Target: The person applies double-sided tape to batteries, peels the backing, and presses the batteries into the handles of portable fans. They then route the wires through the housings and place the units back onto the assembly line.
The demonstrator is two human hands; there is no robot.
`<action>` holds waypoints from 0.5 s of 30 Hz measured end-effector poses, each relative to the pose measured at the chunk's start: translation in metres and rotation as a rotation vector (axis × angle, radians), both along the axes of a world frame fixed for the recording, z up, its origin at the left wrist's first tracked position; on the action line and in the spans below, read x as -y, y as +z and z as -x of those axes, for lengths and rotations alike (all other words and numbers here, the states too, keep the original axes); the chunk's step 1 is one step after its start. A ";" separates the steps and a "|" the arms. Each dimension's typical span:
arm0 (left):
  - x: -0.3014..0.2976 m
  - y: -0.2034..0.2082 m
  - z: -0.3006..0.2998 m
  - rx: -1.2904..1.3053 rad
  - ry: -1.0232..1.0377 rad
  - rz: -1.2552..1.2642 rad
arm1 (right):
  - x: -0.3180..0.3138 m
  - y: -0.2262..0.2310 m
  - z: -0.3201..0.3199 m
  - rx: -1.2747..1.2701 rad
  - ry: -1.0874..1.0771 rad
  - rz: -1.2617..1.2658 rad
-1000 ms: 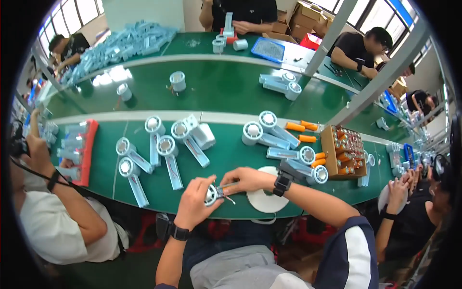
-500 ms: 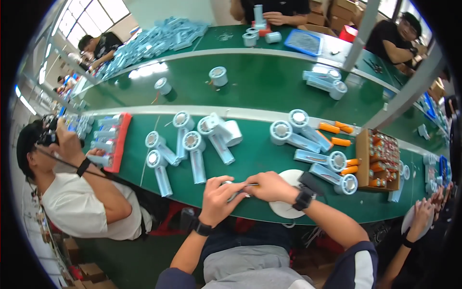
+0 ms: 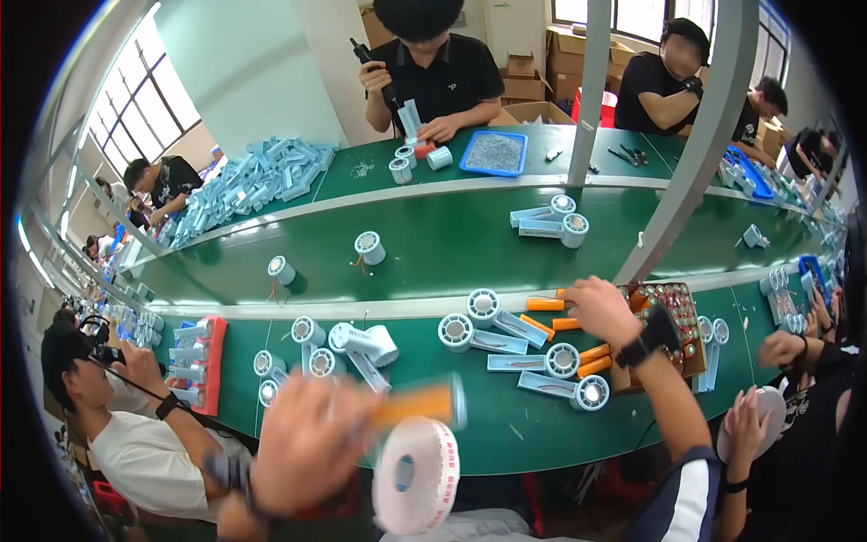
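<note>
My left hand [image 3: 312, 443], smeared by motion, is raised in front of the table with its fingers closed round an orange cylindrical battery cell [image 3: 411, 406]. Just below that cell hangs a white roll of tape [image 3: 442, 474] with red print on its edge; what bears it is hidden. Over by the cardboard box [image 3: 695, 361], my right hand [image 3: 605, 312] reaches down with curled fingers onto a loose orange battery cell [image 3: 562, 294], mostly covered by the fingertips. More orange cells [image 3: 546, 304] lie beside it.
Light blue fan housings with handles [image 3: 562, 359] lie left of the box, and others [image 3: 348, 339] further left. Slanted metal posts [image 3: 691, 154] rise past the table. Co-workers sit opposite and on both sides. A blue tray [image 3: 494, 154] rests on the far bench.
My hands, together over a small thing before, have parted. The right has moved to the cells by the box; the left has risen with a cell. The tape roll has left the tabletop.
</note>
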State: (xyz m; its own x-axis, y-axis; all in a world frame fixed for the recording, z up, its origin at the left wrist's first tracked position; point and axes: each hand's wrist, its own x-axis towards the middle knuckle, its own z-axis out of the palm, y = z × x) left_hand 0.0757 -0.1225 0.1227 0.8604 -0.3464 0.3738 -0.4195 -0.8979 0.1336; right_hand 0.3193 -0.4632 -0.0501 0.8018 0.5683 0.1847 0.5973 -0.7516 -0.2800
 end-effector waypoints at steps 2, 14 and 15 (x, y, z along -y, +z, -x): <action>-0.013 -0.034 -0.094 0.009 0.009 0.012 | 0.004 -0.023 -0.015 -0.032 0.026 0.491; -0.048 -0.141 0.021 0.233 -0.148 0.159 | 0.005 0.045 0.118 -0.331 -0.127 -0.652; -0.054 -0.182 0.089 0.243 -0.129 0.432 | 0.010 0.038 0.148 -0.405 -0.075 -0.865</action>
